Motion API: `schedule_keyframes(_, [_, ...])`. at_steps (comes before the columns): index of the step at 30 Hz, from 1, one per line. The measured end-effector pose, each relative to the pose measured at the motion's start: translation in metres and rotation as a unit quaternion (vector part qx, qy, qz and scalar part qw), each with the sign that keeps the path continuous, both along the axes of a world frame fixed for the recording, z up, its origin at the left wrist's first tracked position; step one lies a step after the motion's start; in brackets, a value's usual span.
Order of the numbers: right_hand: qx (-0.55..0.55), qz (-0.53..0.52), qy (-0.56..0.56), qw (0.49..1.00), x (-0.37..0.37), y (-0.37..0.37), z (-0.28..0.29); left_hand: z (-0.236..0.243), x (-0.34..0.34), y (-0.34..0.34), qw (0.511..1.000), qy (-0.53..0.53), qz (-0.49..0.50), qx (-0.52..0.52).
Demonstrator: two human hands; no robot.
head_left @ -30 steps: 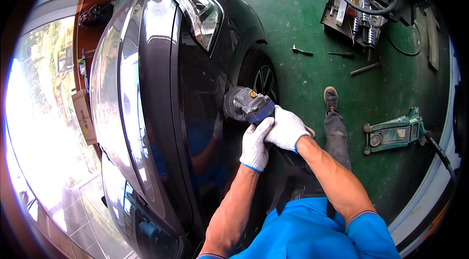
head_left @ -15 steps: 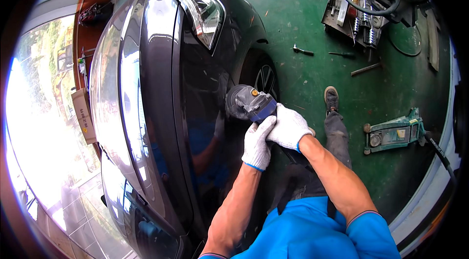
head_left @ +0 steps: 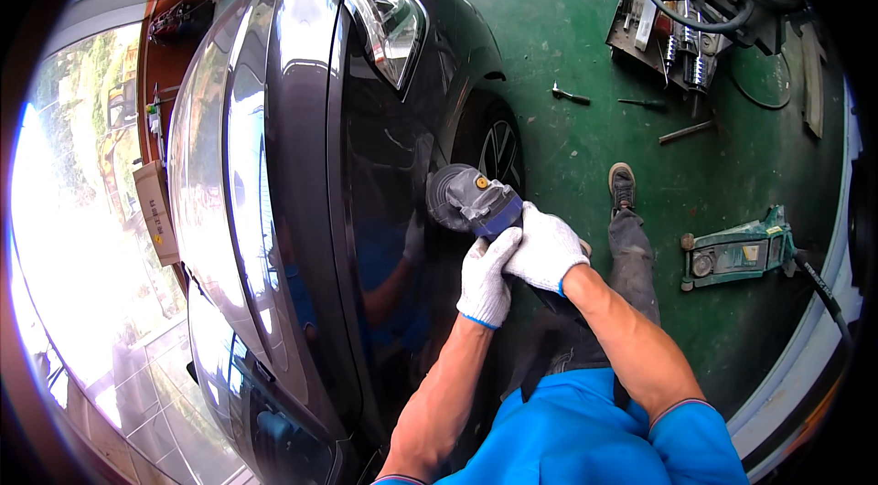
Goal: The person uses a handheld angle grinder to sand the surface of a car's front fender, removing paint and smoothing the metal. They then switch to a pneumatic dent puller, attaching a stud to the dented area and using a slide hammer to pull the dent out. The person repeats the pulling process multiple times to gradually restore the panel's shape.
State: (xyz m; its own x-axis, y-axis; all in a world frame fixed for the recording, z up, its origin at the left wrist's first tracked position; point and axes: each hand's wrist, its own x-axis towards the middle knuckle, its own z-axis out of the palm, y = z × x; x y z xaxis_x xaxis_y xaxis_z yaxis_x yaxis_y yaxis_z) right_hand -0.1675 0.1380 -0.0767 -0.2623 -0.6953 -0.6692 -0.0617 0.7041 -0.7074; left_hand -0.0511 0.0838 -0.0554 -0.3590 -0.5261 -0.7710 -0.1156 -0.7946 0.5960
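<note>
Two white blue-cuffed knit gloves; one grey-and-blue round-headed power tool. One glossy dark car; one green metal floor jack.

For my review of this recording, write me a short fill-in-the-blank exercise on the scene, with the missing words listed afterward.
1. The gloves on the left hand and right hand are coloured ____.
2. Both hands hold the power tool; in the picture, the hand nearer the car is the ____ one.
3. The floor is coloured ____.
4. The floor jack stands toward the picture's ____ edge.

Missing words: white; left; green; right.
</note>
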Motion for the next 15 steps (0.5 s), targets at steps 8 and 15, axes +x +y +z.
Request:
schedule_keyframes(8, [0.012, -0.007, -0.002, 1.0, 0.002, 0.0, 0.006, -0.004, 0.007, 0.0, 1.0, -0.002, -0.005, 0.01])
schedule_keyframes(15, [-0.124, -0.033, -0.058, 0.99, 0.014, 0.016, -0.025, 0.006, 0.003, 0.011, 0.997, -0.059, -0.041, 0.009])
